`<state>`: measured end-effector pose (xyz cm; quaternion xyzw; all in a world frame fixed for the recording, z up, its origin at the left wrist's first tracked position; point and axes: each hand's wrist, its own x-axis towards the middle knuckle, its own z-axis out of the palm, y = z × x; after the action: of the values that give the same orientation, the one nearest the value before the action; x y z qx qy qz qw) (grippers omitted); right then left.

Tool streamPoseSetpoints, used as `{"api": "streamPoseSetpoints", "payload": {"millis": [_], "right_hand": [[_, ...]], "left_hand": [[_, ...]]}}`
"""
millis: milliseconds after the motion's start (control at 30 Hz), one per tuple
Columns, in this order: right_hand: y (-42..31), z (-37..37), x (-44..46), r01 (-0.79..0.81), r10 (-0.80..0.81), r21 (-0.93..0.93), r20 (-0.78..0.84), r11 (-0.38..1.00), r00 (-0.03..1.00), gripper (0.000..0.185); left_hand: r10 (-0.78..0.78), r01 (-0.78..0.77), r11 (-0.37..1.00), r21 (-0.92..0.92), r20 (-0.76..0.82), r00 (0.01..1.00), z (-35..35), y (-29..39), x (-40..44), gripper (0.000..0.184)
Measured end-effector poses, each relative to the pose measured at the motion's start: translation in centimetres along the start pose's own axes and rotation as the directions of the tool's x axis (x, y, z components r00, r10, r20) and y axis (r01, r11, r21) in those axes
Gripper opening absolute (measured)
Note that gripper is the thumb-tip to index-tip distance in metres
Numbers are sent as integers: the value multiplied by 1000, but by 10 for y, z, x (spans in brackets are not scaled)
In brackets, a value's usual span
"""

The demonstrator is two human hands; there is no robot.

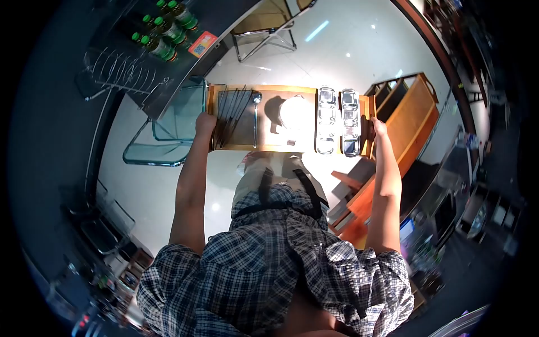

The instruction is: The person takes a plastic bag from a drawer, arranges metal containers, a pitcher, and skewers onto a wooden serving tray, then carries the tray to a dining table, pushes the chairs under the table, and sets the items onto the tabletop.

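A wooden tray (281,87) is held out level in front of my body, one end in each hand. My left hand (206,122) is closed on its left end, and my right hand (380,126) grips the opposite end. Several long, thin dark sticks (231,115) lie at the left side of the tray. Beside them is a long-handled metal spoon (255,121). A round white object (296,112) sits near the middle, washed out by glare. Two shiny metal condiment racks (326,121) with compartments stand side by side towards the right. The fingertips are mostly hidden beneath the tray.
Green-capped bottles (163,36), an orange card (202,44) and a wire rack (126,73) are on the dark table at upper left. A folding chair (168,126) stands left of the tray, another (264,28) farther ahead. Wooden furniture (410,121) is close on the right.
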<state>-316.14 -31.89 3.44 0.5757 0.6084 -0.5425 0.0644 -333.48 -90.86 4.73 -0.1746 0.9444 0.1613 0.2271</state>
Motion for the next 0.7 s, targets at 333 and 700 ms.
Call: {"api": "streamPoseSetpoints", "payload": {"millis": [333, 700], "right_hand": [[-145, 92, 58, 76, -30, -215, 210, 974, 977, 27], [-215, 185, 49, 149, -16, -292, 411, 945, 911, 26]], "left_hand": [[-264, 269, 961, -66, 76, 962, 29, -44, 6, 26], [-298, 246, 911, -331, -115, 947, -2, -58, -21, 41]]}}
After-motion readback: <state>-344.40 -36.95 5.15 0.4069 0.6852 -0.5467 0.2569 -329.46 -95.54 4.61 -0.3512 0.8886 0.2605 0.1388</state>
